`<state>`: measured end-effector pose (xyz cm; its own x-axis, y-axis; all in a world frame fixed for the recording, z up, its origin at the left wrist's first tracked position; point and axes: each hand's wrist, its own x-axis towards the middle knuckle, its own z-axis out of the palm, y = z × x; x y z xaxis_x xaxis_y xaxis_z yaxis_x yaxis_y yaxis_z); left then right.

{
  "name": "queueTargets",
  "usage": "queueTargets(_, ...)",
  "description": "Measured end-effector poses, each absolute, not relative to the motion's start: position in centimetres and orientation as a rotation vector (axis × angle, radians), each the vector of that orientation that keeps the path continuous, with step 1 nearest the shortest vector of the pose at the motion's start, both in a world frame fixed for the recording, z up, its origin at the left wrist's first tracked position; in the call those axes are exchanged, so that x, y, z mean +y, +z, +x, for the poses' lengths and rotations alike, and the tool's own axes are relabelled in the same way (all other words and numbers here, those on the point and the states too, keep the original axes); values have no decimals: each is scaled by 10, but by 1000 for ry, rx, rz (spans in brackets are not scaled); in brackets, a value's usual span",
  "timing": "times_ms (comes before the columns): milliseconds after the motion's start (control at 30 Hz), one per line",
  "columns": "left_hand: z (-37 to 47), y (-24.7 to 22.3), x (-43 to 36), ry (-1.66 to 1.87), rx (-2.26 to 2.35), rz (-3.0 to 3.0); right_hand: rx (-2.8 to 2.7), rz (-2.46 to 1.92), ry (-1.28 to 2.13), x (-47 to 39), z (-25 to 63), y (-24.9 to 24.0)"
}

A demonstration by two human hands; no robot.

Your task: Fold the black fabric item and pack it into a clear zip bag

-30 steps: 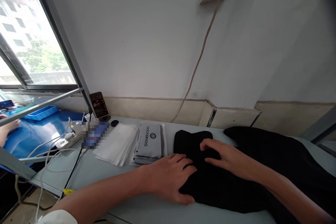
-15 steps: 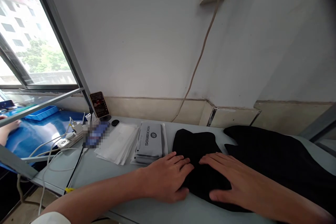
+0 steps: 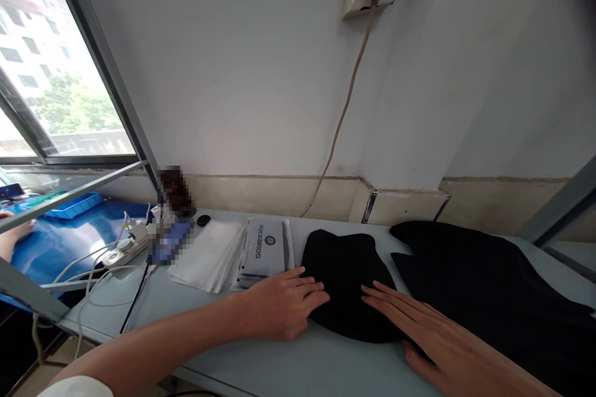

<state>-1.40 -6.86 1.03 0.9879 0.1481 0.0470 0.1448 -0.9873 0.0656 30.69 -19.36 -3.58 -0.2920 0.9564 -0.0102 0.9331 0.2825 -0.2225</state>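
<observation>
A piece of black fabric [image 3: 347, 267] lies flat on the grey table [image 3: 288, 363]. My left hand [image 3: 282, 304] rests on its left edge, fingers stretched out and palm down. On the right side of the same piece, my right hand [image 3: 414, 329] lies with its fingers extended over the cloth. Neither hand grips anything. A larger black fabric piece [image 3: 479, 279] spreads over the table to the right, partly behind my right forearm. Just beyond my left hand is a stack of grey printed packages [image 3: 265, 248] marked ROCKBROS.
Flat translucent bags [image 3: 209, 254] lie left of the packages. Farther left are a blurred phone [image 3: 172, 240], a power strip [image 3: 123, 251] with cables, and a metal frame post [image 3: 102, 56]. Another person's hand [image 3: 18, 229] is at a blue table [image 3: 93, 229] beside a blue tray [image 3: 77, 205].
My right hand has shifted right and down across the cloth, and my left hand slightly left. The near edge of the black fabric now looks rounder and flatter.
</observation>
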Motion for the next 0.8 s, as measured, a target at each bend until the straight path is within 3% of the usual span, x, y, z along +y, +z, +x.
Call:
queueTargets(433,-6,37,-62,163,422,2760,-2203,-1776,489,-182,333,-49)
queueTargets(800,0,43,-60,121,674,2648,-1881,-1765,658,-169,326,-12)
